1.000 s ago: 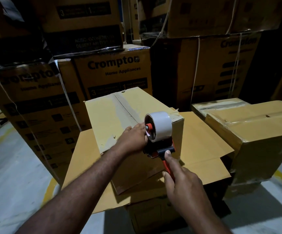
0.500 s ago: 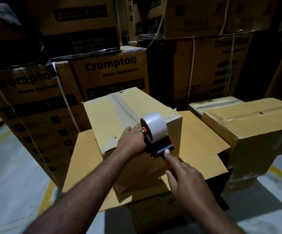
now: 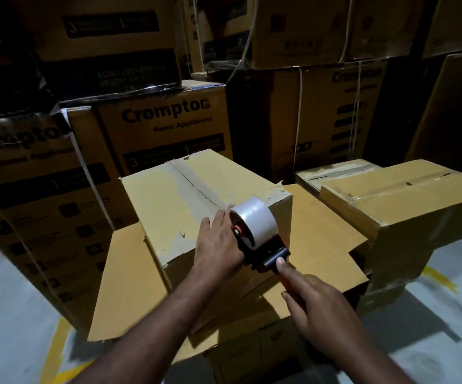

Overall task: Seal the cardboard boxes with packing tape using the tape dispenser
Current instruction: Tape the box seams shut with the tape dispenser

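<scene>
Works at a plain cardboard box (image 3: 169, 206) in the middle, set on the spread flaps (image 3: 124, 278) of a lower carton. Holds the tape dispenser (image 3: 263, 259) at the box's near right corner, tilted, with the white tape roll (image 3: 257, 220) up at the box top and the orange handle slanting down toward the near right. Clamps the right hand (image 3: 321, 309) round that handle, with the forefinger stretched forward and its tip on the black part just below the roll. Lays the left hand (image 3: 218, 245) on the near edge of the box top, touching the roll's left side, with fingers fairly straight, curled round nothing, and thumb spread to the left. Along the centre seam, a pale strip of tape (image 3: 194, 187) from the far edge toward the roll, with torn scraps of old tape near the corners. To the right, just beside the flaps, two more plain boxes (image 3: 407, 206), the nearer one bigger. Behind and to the left, stacked printed cartons (image 3: 166, 120) marked "Crompton Home Appliances" — some bound with white straps. Below, a grey floor (image 3: 8, 314) with a yellow line (image 3: 55, 347) at the near left
</scene>
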Available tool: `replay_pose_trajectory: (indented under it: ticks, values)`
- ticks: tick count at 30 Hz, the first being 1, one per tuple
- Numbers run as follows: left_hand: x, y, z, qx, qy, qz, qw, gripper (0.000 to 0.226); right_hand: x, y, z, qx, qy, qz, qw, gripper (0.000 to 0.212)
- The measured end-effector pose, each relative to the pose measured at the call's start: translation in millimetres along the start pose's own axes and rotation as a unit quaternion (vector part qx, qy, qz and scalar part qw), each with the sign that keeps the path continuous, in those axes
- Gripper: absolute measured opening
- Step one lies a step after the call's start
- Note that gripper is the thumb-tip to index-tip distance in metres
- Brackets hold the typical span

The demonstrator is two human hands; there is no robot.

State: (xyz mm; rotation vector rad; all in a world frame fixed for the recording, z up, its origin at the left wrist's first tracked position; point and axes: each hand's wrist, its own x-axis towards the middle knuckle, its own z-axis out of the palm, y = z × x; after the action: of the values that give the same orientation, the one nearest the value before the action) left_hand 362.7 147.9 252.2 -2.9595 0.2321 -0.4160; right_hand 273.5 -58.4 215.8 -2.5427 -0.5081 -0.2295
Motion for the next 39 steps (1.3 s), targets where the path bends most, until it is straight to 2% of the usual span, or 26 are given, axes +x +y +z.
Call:
replay_pose_trajectory:
  ticks: [4, 6, 11, 14, 17, 19, 22, 24, 30, 32, 35, 37, 39]
  values:
    - [13.6, -8.9, 9.8, -0.036, 0.022, 0.007, 0.999, 0.068, 2.4, -4.1, 1.7, 0.139, 0.033, 0.084, 0.986, 0.065]
    - [14.7, -14.3, 9.6, -0.067, 0.030, 0.001, 0.997, 0.075, 4.8, -6.6, -11.7, 0.167, 0.034, 0.111, 0.979, 0.063]
    - [11.6, -24.2, 8.8, -0.139, 0.027, 0.022, 0.990, 0.090, 12.3, -24.4, -70.6, 0.142, 0.002, 0.089, 0.986, 0.062]
    - [8.3, -35.4, 5.5, -0.168, 0.033, 0.065, 0.983, 0.098, 18.8, -37.2, -99.9, 0.131, -0.034, 0.072, 0.988, 0.062]
    - [5.1, -55.5, 4.0, -0.205, 0.017, 0.119, 0.971, 0.107, 20.0, -44.7, -112.7, 0.162, -0.030, 0.086, 0.982, 0.063]
    - [9.2, -69.7, 6.8, -0.233, 0.018, 0.144, 0.962, 0.095, 22.0, -43.8, -113.3, 0.193, -0.001, 0.097, 0.976, 0.058]
    - [21.9, -92.3, 18.2, -0.255, 0.069, 0.166, 0.950, 0.053, 25.2, -38.8, -105.7, 0.246, 0.063, 0.102, 0.962, 0.057]
    - [31.0, -108.1, 26.6, -0.288, 0.099, 0.186, 0.934, 0.037, 27.3, -37.9, -98.5, 0.282, 0.090, 0.105, 0.949, 0.058]
    - [46.1, -142.5, 21.4, -0.360, 0.027, 0.237, 0.902, 0.040, 38.2, -49.8, -81.8, 0.328, 0.089, 0.117, 0.933, 0.058]
    - [45.5, -150.3, 18.4, -0.359, 0.029, 0.217, 0.907, 0.039, 42.8, -55.0, -75.1, 0.339, 0.084, 0.113, 0.930, 0.058]
    - [27.5, -138.3, 25.0, -0.246, 0.118, 0.147, 0.951, 0.038, 51.5, -61.9, -62.7, 0.361, 0.082, 0.112, 0.922, 0.057]
    - [7.0, -106.3, 32.7, -0.209, 0.153, 0.047, 0.965, 0.045, 60.0, -67.4, -54.1, 0.368, 0.084, 0.110, 0.919, 0.057]
    - [-4.0, -69.7, 36.7, -0.253, 0.164, -0.059, 0.952, 0.050, 70.4, -73.5, -45.0, 0.382, 0.099, 0.103, 0.913, 0.055]
